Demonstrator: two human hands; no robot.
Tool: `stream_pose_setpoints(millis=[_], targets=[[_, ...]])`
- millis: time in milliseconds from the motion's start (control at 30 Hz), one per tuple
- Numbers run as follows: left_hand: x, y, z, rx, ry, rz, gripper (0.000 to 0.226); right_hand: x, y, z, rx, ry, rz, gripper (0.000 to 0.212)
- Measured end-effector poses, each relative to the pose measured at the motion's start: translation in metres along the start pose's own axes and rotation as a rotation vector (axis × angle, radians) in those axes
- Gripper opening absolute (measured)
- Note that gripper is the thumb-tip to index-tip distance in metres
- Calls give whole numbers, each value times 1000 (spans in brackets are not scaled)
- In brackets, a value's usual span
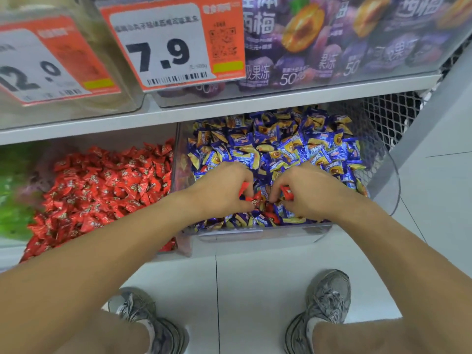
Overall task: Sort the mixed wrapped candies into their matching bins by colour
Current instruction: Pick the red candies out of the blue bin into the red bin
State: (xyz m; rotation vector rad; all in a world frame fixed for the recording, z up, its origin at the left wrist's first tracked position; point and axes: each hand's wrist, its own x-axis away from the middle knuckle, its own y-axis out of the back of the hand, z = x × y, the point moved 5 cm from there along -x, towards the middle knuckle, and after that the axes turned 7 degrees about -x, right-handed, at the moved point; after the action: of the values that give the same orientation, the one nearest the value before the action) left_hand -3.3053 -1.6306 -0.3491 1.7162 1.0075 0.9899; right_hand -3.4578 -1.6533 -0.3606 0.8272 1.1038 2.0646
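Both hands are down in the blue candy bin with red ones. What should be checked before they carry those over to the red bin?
1. Left hand holds red candies: ok.
2. Right hand holds a red candy: ok.
3. No blue candy caught in either grip: cannot tell, fingers hide it.
4. Red bin is beside the blue bin, on the left, open on top: ok.
5. Blue bin free of red strays: not ok, more red wrappers lie near the front.
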Motion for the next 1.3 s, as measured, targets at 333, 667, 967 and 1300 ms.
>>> stream_pose_setpoints(millis=[333, 667, 967, 1300], targets=[[15, 8, 11, 150, 70, 72, 17, -8, -15, 10, 106, 38, 124, 35], [20, 7, 5, 292, 88, 39, 27, -8, -17, 13, 205, 38, -9, 28], [16, -7, 7, 571, 253, 132, 23, 7, 7, -6, -183, 35, -84, 26], [9, -9, -11, 682, 272, 48, 34, 33, 29, -21, -820, -25, -172, 15]])
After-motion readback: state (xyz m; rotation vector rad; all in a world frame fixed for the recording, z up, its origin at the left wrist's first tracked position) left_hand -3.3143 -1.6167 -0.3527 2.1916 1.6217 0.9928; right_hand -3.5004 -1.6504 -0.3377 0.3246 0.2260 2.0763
